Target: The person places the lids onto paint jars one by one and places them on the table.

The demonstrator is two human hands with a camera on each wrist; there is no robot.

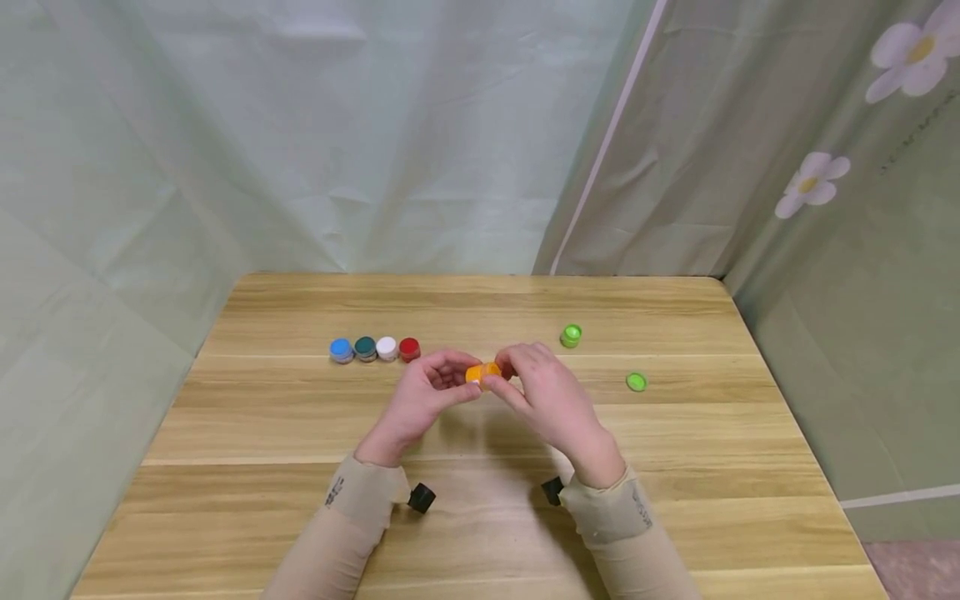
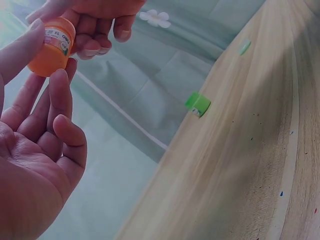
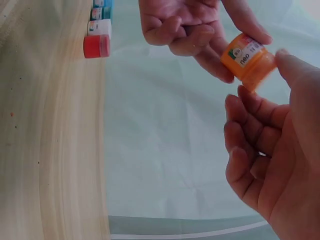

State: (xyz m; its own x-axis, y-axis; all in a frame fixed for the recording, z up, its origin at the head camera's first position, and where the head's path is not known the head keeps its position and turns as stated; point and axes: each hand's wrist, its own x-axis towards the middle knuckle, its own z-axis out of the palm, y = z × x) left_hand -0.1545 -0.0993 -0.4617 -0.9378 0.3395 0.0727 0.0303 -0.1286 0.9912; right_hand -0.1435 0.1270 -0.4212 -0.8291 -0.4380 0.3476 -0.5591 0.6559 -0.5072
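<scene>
Above the middle of the table, an orange paint jar (image 1: 474, 376) with a white printed label lies tilted on its side between both hands. My left hand (image 1: 425, 398) pinches its labelled body between thumb and fingers. At the other end, the thumb and index finger of my right hand (image 1: 551, 398) grip the orange lid (image 3: 258, 71). The lid is on the jar in the right wrist view. The remaining fingers of both hands curl loosely beneath, holding nothing.
Left of the hands stand paint jars in a row: blue (image 1: 341, 351), dark green (image 1: 365, 348), white (image 1: 387, 348) and red (image 1: 409, 349). Right of them are an uncapped green jar (image 1: 571, 336) and its loose green lid (image 1: 637, 382). A curtain (image 1: 420, 142) hangs behind the table.
</scene>
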